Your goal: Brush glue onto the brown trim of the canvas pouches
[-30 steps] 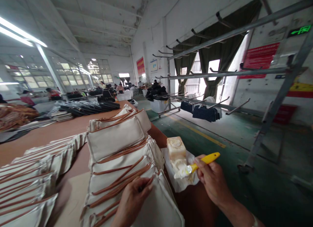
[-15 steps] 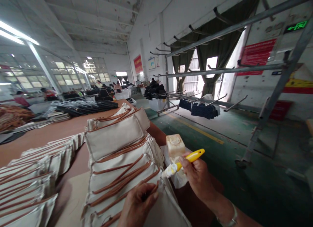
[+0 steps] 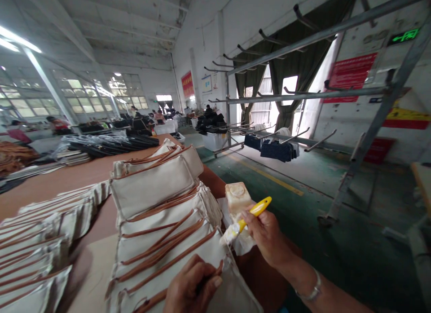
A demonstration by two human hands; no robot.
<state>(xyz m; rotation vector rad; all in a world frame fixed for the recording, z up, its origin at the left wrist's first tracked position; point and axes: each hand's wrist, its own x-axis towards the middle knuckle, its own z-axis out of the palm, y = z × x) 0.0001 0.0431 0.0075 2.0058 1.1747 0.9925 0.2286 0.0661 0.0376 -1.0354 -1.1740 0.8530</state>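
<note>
My right hand [image 3: 264,230] grips a yellow-handled paintbrush [image 3: 255,212], its bristles coated with whitish stuff and pointing down-left at the edge of a cream fabric piece. Lower and to the left, my left hand [image 3: 193,284] pinches the end of a brown strap [image 3: 218,269] on the nearest cream piece [image 3: 232,288]. Several cream pieces with brown straps [image 3: 164,249] overlap in a row running away from me. Just behind the brush stands a yellowed plastic container [image 3: 238,197], partly hidden by my right hand.
A second row of cream pieces [image 3: 43,241] lies to the left on the brown tabletop [image 3: 97,169]. Farther back are black items [image 3: 114,147] in a pile. A metal rack [image 3: 353,174] with prongs stands on the floor to the right, dark blue pieces [image 3: 278,150] hanging from it. People work in the distance.
The brush has tilted and its tip has come slightly down and left with my right hand. My left hand still pinches the strap. The whole view has shifted a little.
</note>
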